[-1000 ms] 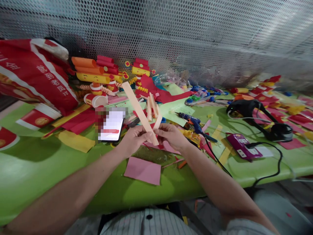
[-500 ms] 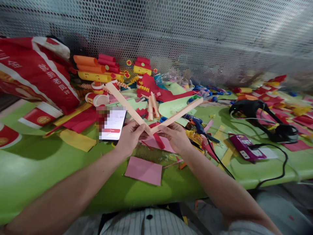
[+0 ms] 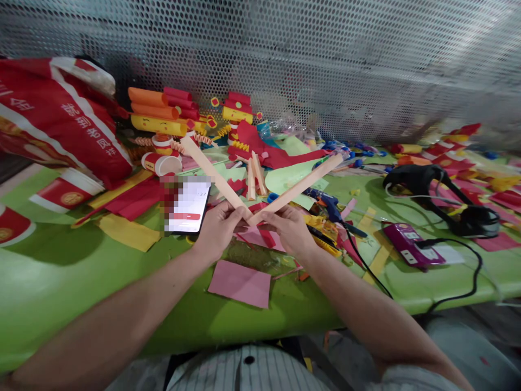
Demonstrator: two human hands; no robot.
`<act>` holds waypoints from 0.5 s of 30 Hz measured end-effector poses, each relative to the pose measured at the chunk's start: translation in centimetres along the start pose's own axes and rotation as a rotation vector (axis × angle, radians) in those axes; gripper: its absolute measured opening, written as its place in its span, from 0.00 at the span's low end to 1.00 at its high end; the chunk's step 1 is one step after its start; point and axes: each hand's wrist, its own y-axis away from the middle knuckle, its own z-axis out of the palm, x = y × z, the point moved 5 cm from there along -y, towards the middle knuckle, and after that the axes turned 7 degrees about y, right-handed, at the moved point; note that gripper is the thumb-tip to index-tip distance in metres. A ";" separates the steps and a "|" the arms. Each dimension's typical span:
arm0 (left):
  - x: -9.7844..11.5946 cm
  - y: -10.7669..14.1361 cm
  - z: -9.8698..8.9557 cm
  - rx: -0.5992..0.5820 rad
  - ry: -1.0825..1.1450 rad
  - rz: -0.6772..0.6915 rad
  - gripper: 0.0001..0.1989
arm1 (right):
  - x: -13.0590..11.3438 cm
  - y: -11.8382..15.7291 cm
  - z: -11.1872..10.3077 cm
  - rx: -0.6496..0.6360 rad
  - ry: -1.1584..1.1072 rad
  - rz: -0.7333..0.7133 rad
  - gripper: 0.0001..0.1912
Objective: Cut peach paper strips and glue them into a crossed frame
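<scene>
Two pale strips, perhaps paper, form a V over the middle of the green table [image 3: 183, 320]. My left hand [image 3: 217, 228] pinches the lower end of the left strip [image 3: 214, 179]. The lower end of the right strip [image 3: 303, 187] is between the thumb and fingers of my right hand [image 3: 291, 231]. At the point of the V the two ends meet and overlap. Beneath the hands lie red and pink paper pieces, and a pink sheet [image 3: 240, 283] is nearer the table's edge.
A phone [image 3: 189, 206] lies left of my hands. Further left are paper cups [image 3: 67, 190] and a red bag [image 3: 69, 119]. To the right are a blue glue gun [image 3: 325, 203], a purple power strip [image 3: 413, 244] and a black headset [image 3: 443, 201]. Paper figures [image 3: 158, 119] stand behind.
The V has opened slightly flatter at the right, where the strip has turned its broad face more to view. Both hands keep their grip in nearly the same place.
</scene>
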 end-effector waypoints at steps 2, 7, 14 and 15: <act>0.0 0.1 0.0 -0.008 -0.002 -0.001 0.07 | 0.0 0.0 0.0 0.011 0.005 -0.006 0.12; -0.1 0.1 0.0 -0.017 0.005 -0.009 0.07 | -0.1 0.0 0.1 0.029 0.010 -0.025 0.11; -0.1 0.0 0.1 -0.025 0.009 0.003 0.07 | 0.0 0.0 0.2 0.041 0.031 -0.037 0.10; -0.1 0.1 0.2 -0.027 0.008 0.001 0.07 | 0.0 0.0 0.2 0.039 0.042 -0.044 0.10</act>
